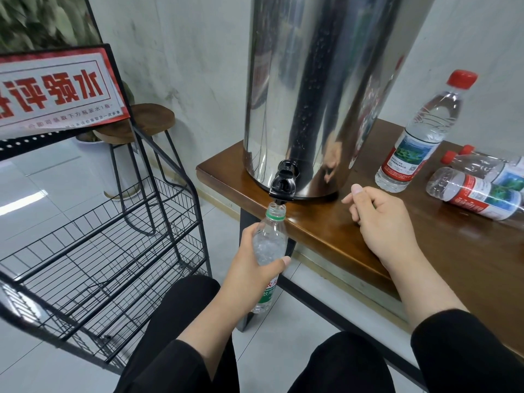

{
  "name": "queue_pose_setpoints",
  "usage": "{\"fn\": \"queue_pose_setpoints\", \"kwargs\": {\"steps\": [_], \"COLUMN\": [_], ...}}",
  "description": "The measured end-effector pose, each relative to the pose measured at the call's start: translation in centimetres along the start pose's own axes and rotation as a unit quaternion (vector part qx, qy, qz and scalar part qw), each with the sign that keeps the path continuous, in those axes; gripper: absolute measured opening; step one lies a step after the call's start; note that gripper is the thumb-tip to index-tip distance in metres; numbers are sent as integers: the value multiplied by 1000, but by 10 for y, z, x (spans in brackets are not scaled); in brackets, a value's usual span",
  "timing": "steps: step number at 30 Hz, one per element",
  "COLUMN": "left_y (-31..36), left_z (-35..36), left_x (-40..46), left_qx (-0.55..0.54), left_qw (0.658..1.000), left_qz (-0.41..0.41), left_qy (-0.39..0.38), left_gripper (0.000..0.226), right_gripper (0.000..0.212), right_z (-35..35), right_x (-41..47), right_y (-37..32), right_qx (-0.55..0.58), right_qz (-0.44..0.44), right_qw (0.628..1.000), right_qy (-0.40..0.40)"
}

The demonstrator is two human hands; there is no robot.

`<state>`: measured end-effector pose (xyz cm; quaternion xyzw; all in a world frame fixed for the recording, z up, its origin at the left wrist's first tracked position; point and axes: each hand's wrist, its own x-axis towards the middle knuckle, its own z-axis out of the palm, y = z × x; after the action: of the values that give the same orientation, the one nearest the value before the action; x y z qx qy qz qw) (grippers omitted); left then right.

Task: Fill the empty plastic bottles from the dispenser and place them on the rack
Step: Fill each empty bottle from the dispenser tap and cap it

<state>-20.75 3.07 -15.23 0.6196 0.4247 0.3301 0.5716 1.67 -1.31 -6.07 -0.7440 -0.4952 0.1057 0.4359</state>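
My left hand [256, 269] grips an uncapped clear plastic bottle with a green neck ring and green label [269, 245], its mouth just under the black tap [283, 185] of the tall steel dispenser [320, 89]. My right hand [377, 217] hovers over the wooden table [326, 231], to the right of the tap, fingers loosely curled and holding nothing. One red-capped bottle [422, 137] stands on the table at the right. Beside it lie two more red-capped bottles [479, 194]. The black wire rack [105, 251] stands at the left with bare shelves.
A red and white sign [54, 89] tops the rack. Behind the rack are a round wooden stool [141, 123] and a white planter. Pale floor tiles lie between rack and table. My knees in black trousers fill the bottom edge.
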Motion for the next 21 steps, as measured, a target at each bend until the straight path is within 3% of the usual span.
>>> {"fn": "queue_pose_setpoints", "kwargs": {"steps": [21], "left_y": [-2], "left_z": [1], "left_x": [2], "left_qx": [2], "left_qw": [1000], "left_qz": [9], "left_qy": [8], "left_gripper": [66], "right_gripper": [43], "right_z": [-1], "right_x": [0], "right_y": [-2], "right_qx": [-4], "right_qz": [6], "right_qw": [1000], "right_qy": [-6]}}
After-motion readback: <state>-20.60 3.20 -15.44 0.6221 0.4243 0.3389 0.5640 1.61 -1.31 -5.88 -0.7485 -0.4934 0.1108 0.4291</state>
